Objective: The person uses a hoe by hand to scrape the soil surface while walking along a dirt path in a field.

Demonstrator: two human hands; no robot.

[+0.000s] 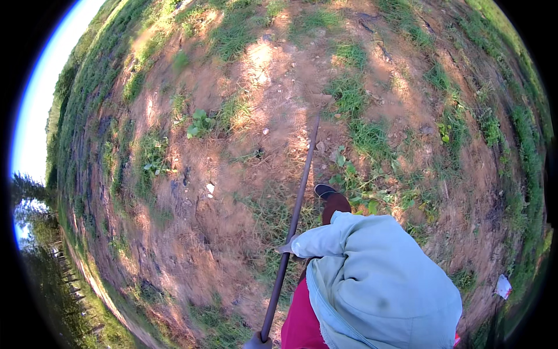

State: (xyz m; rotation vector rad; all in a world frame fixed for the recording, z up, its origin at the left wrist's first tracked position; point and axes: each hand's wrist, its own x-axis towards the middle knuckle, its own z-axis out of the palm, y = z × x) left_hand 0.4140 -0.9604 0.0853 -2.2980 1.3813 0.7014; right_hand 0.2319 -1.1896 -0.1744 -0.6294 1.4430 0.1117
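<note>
A long-handled hoe (pixel 301 192) slants from the bottom of the view up to the soil ahead, its dark shaft in plain sight. The blurred head (pixel 321 98) is at the ground and blends with the brown earth. My right hand (pixel 286 248), at the end of a pale blue sleeve, grips the shaft partway along. Lower down, my left hand (pixel 257 342) holds the shaft near its end and is partly cut off by the frame. One dark shoe (pixel 324 191) is on the ground to the right of the shaft.
Grass tufts (pixel 370 137) and leafy weeds (pixel 348 170) grow right of the shaft. A broad-leaved plant (pixel 200 124) stands to the left. Pale stones (pixel 210 188) dot the soil. White-and-red litter (pixel 503 286) lies at far right. Trees (pixel 39 257) line the left edge.
</note>
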